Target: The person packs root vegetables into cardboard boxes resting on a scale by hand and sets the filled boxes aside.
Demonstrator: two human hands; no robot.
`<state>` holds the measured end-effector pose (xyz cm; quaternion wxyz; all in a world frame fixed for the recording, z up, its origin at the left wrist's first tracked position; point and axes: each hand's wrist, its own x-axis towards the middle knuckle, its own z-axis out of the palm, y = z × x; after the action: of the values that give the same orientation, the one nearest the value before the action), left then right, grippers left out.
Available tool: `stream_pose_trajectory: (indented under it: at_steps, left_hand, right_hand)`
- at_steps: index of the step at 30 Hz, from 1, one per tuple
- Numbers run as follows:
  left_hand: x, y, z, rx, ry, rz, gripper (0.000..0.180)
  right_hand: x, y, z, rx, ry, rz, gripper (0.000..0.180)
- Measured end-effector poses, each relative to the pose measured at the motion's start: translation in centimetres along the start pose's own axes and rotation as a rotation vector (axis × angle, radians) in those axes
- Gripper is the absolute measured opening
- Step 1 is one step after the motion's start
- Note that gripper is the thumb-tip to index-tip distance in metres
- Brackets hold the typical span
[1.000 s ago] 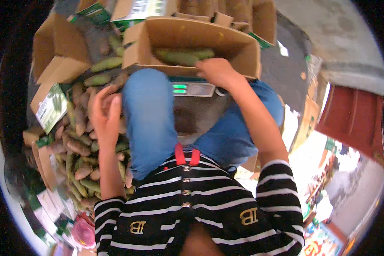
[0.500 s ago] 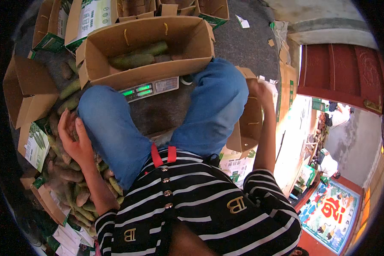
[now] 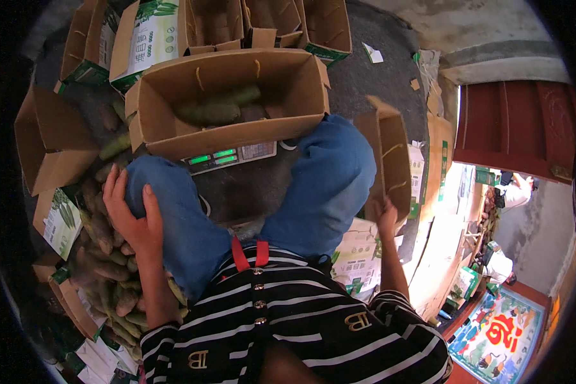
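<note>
My left hand (image 3: 136, 221) rests against my left knee, fingers spread and nothing in them. My right hand (image 3: 386, 217) is closed on the near edge of an open cardboard box (image 3: 390, 163) with cord handles, which stands tilted beside my right knee. In front of my knees, another open carton (image 3: 230, 131) sits on a digital scale (image 3: 233, 155) with lit green displays. Several long green radishes (image 3: 214, 112) lie inside that carton. More radishes (image 3: 112, 269) are heaped on the floor beside my left leg.
Several open cartons (image 3: 214, 29) stand in a row at the back. An open box (image 3: 51, 144) is at the left. Flattened printed cartons (image 3: 355, 256) lie by my right hip. Beyond a red door (image 3: 515, 125) at the right, people (image 3: 496, 262) are partly visible.
My right hand has moved from the box's right side to its near edge, and the box has swung more upright. My left hand has shifted right onto my knee.
</note>
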<state>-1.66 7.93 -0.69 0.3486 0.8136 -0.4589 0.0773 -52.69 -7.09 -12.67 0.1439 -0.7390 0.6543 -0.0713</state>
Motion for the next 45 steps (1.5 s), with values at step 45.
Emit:
stream_pose_trajectory:
  at_steps: [45]
  left_hand:
    - [-14.7,-12.9,0.7,0.052,-0.159,-0.516,0.036]
  right_hand:
    - [10.9,-38.2,-16.9,0.862,0.184,-1.343,0.038]
